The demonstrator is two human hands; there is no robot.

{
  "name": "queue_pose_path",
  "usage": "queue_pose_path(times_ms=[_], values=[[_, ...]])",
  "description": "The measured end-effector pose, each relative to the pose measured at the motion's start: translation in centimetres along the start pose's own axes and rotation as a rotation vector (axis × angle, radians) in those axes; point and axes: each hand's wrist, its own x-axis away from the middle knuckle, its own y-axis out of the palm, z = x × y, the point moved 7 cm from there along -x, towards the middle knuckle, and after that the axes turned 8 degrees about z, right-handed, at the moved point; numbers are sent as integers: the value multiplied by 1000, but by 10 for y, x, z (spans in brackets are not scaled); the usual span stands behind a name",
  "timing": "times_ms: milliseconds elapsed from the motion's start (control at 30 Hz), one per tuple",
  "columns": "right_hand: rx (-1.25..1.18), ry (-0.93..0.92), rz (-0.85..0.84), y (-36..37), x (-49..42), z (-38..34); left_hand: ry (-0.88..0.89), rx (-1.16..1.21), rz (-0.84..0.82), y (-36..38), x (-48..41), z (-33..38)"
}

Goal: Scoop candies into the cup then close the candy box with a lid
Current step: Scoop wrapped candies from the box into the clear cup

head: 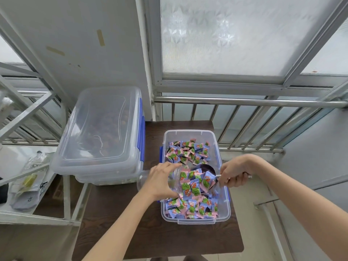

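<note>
**Scoop meeting cup over the candy box**

The candies (190, 153) are lying loose in the open box (225, 208), which is sitting on the right side of the table (131, 232), its far end near the table's back edge. Over the middle of the box, the cup (176, 177) is being held on its side, mouth pointing right, with a few candies bunched at that mouth. The left hand (162, 179) is wrapping its fingers around the cup's clear wall. The right hand (234, 176) is closing in a fist on the scoop's handle, and the scoop (208, 171) is lying bowl-first toward the cup's mouth, close to it or touching.

To do this step well, I'd say the cup wants tipping mouth-up a little while the scoop is lifting at the handle end, so the load slides in, not back out. Keeping both over the box means strays drop among the rest.

A lidded tub (101, 132) is standing off the table's left edge. No loose lid is showing that I can pick out.
</note>
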Motion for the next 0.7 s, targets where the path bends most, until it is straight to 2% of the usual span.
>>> queue_pose_path(times_ms=[267, 700], values=[[90, 51, 47, -32, 23, -22, -54, 136, 66, -10, -9, 1], [158, 54, 112, -41, 35, -30, -84, 274, 87, -13, -7, -5]])
